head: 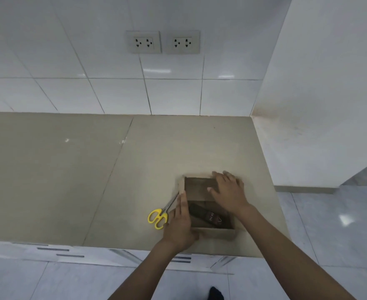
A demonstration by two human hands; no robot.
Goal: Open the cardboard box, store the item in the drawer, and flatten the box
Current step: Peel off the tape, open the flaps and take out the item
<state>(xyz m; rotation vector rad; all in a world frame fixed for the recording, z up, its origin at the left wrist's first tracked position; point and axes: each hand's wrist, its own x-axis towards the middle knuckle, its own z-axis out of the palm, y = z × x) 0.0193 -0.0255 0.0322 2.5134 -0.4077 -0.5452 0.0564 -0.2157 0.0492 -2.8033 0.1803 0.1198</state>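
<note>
A small cardboard box (216, 232) stands open on the counter near its front right corner. Inside lies a dark, elongated item (206, 215) with pale lettering. My left hand (179, 226) lies flat along the box's left wall, fingers straight and pressing the left flap outward. My right hand (228, 191) rests spread over the far right of the opening, palm down on the right flap, and hides that part of the box. Neither hand grips anything.
Yellow-handled scissors (158, 218) lie on the beige counter (70, 180) just left of the box, blades partly under my left hand. Drawer fronts with dark handles (52, 249) run below the counter's front edge. A white wall bounds the counter on the right.
</note>
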